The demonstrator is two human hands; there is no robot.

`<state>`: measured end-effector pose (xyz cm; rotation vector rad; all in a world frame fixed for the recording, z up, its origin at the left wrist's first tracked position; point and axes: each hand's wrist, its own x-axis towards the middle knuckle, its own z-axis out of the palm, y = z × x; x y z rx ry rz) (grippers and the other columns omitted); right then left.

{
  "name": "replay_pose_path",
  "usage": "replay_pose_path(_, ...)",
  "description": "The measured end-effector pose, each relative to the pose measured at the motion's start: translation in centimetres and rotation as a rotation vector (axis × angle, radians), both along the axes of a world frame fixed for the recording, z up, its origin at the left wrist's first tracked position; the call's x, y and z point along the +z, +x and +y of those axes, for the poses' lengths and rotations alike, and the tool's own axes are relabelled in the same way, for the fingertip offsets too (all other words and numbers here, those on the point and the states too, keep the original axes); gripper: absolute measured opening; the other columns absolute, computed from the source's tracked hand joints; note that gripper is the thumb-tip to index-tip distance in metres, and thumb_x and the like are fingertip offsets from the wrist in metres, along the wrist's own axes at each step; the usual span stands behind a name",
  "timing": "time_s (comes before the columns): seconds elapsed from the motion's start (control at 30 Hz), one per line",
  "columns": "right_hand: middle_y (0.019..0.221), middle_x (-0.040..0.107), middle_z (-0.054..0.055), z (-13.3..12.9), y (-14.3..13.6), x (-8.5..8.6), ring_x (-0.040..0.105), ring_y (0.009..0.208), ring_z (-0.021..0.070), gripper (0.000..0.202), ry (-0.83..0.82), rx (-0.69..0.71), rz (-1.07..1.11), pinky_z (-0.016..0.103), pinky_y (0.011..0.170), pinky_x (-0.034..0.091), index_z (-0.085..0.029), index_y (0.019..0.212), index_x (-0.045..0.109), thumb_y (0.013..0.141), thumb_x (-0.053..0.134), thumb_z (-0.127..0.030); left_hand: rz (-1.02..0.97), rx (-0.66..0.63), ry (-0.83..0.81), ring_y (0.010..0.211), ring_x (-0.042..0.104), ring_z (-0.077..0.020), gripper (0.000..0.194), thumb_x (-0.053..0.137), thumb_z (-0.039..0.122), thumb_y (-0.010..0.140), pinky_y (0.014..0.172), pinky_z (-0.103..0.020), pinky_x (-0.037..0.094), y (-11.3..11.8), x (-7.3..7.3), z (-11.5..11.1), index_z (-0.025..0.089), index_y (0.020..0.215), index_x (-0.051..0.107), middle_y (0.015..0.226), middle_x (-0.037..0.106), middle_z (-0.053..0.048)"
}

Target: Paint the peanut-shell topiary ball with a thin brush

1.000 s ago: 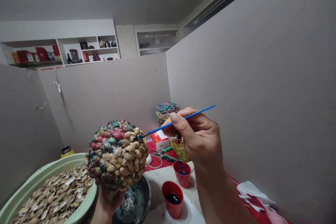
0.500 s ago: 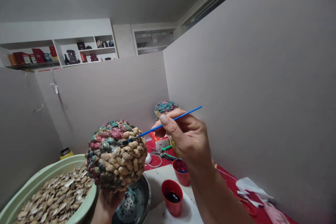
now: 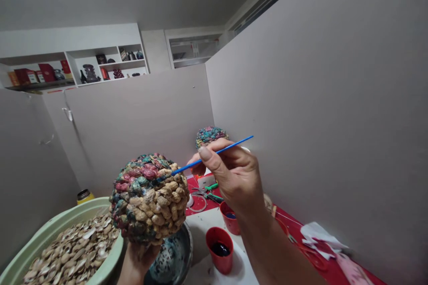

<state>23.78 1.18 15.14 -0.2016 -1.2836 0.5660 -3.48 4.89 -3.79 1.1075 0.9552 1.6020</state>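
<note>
Brush (image 3: pixel 210 158) and right hand (image 3: pixel 237 176) had shifted leftward across the view since the earliest frame, carrying the bristles farther in over the peanut-covered ball (image 3: pixel 163 207), which kept nearly the same place in view. The ball stood raised in front of the wearer, partly over a dark bowl (image 3: pixel 191 249), with the left hand (image 3: pixel 138 260) beneath it. Its upper and left parts were coloured red, green and dark blue; the lower right remained bare tan.

Handling (judged): the ball was probably light for its bulk, stiff overall but brittle at each shell, and apt to be slippery where the coloured surface glistened. Support from below, or a hold on the bare tan side, would have suited it best; hard squeezing might have cracked or loosened shells.

Fingers: on the right hand, the thumb and fingers (image 3: pixel 222 144) were pinched together on the slender blue handle, and the bristles touched the ball at the border between coloured and bare shells. On the left hand, the fingers were largely hidden under the ball, so their spread could not be told.

Surroundings: a red cup (image 3: pixel 223 266) of dark liquid stood on the tabletop (image 3: pixel 203 221), just beside the bowl; a green tub (image 3: pixel 115 248) held loose shells (image 3: pixel 73 249).
</note>
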Motion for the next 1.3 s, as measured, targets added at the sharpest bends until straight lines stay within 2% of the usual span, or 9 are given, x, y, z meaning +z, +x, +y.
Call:
replay_pose_path(0.2, 0.066, 0.075, -0.004, 0.7, 1.3, -0.1, 0.069, 0.055, 0.0078, 0.02, -0.045, 0.035, 0.026, 0.016, 0.056, 0.057, -0.023, 0.075, 0.069, 0.09, 0.075, -0.034, 0.096, -0.004, -0.027, 0.048, 0.062, -0.0232, 0.034, 0.098, 0.043, 0.042, 0.047, -0.036, 0.054, -0.8, -0.4, -0.2, 0.025, 0.054, 0.073, 0.055, 0.074, -0.005)
replay_pose_path(0.37, 0.066, 0.076, -0.005, 0.3, 0.9, -0.1, 0.068, 0.053, 0.0081, 0.02, -0.042, 0.095, 0.107, 0.016, 0.053, 0.057, -0.024, 0.075, 0.069, 0.09, 0.076, -0.034, 0.1, 0.007, -0.043, 0.062, 0.071, -0.031, 0.038, 0.093, 0.058, 0.047, 0.049, -0.039, 0.056, -1.4, -1.0, 0.4, 0.026, 0.057, 0.074, 0.062, 0.078, -0.007)
replay_pose_path(0.5, 0.064, 0.074, -0.004, -0.2, 0.1, 0.3, 0.068, 0.053, 0.0072, 0.021, -0.013, 0.085, 0.048, 0.015, 0.055, 0.057, -0.023, 0.074, 0.069, 0.09, 0.076, -0.035, 0.107, 0.015, -0.053, 0.067, 0.071, -0.0346, 0.037, 0.094, 0.056, 0.043, 0.047, -0.04, 0.055, -2.2, -1.4, 0.7, 0.028, 0.056, 0.075, 0.06, 0.076, -0.007)
replay_pose_path(0.6, 0.062, 0.072, -0.004, -0.2, 0.3, 0.5, 0.068, 0.055, 0.0068, 0.023, -0.025, 0.045, -0.019, 0.014, 0.057, 0.057, -0.021, 0.072, 0.069, 0.088, 0.078, -0.036, 0.101, 0.019, -0.057, 0.065, 0.07, -0.0334, 0.039, 0.095, 0.058, 0.042, 0.046, -0.039, 0.054, -2.1, -1.4, 0.7, 0.027, 0.057, 0.075, 0.059, 0.075, -0.007)
replay_pose_path(0.77, 0.064, 0.073, -0.005, 0.3, 1.6, 0.2, 0.069, 0.055, 0.0059, 0.021, -0.043, 0.029, -0.017, 0.013, 0.057, 0.057, -0.022, 0.074, 0.069, 0.09, 0.076, -0.033, 0.055, 0.048, -0.03, 0.059, 0.068, -0.0287, 0.05, 0.085, 0.074, 0.047, 0.055, -0.041, 0.059, -1.0, -1.7, 1.0, 0.027, 0.054, 0.07, 0.052, 0.07, -0.004)
replay_pose_path(0.9, 0.066, 0.075, -0.005, 0.3, 1.7, 0.1, 0.069, 0.054, 0.0072, 0.021, -0.028, 0.064, 0.062, 0.014, 0.054, 0.057, -0.023, 0.074, 0.069, 0.09, 0.076, -0.034, 0.084, 0.059, -0.009, 0.058, 0.068, -0.0301, 0.047, 0.094, 0.063, 0.036, 0.054, -0.041, 0.059, -0.9, -2.0, 1.1, 0.027, 0.048, 0.066, 0.046, 0.067, -0.003)
replay_pose_path(1.0, 0.066, 0.075, -0.004, -0.1, 1.1, 0.2, 0.07, 0.054, 0.0089, 0.021, -0.002, 0.081, 0.067, 0.017, 0.055, 0.058, -0.023, 0.075, 0.068, 0.091, 0.075, -0.035, 0.136, 0.047, -0.005, 0.061, 0.069, -0.0308, 0.039, 0.097, 0.053, 0.042, 0.054, -0.04, 0.057, -1.5, -1.9, 0.6, 0.027, 0.054, 0.071, 0.053, 0.072, -0.005)
replay_pose_path(1.13, 0.067, 0.073, -0.002, -0.5, 0.5, 0.2, 0.069, 0.057, 0.0096, 0.022, 0.029, -0.005, -0.038, 0.019, 0.057, 0.058, -0.022, 0.074, 0.069, 0.091, 0.074, -0.035, 0.164, 0.014, 0.013, 0.07, 0.073, -0.0312, 0.037, 0.096, 0.047, 0.048, 0.057, -0.04, 0.057, -1.8, -1.3, -0.3, 0.025, 0.067, 0.074, 0.063, 0.077, -0.006)
replay_pose_path(1.3, 0.064, 0.071, -0.003, -0.3, 1.5, 0.2, 0.071, 0.058, 0.0103, 0.024, 0.015, 0.005, -0.11, 0.019, 0.058, 0.058, -0.021, 0.074, 0.067, 0.09, 0.075, -0.036, 0.14, -0.006, 0.018, 0.06, 0.07, -0.0266, 0.036, 0.097, 0.047, 0.046, 0.048, -0.035, 0.055, -1.0, -0.4, -0.5, 0.026, 0.058, 0.07, 0.058, 0.076, -0.004)
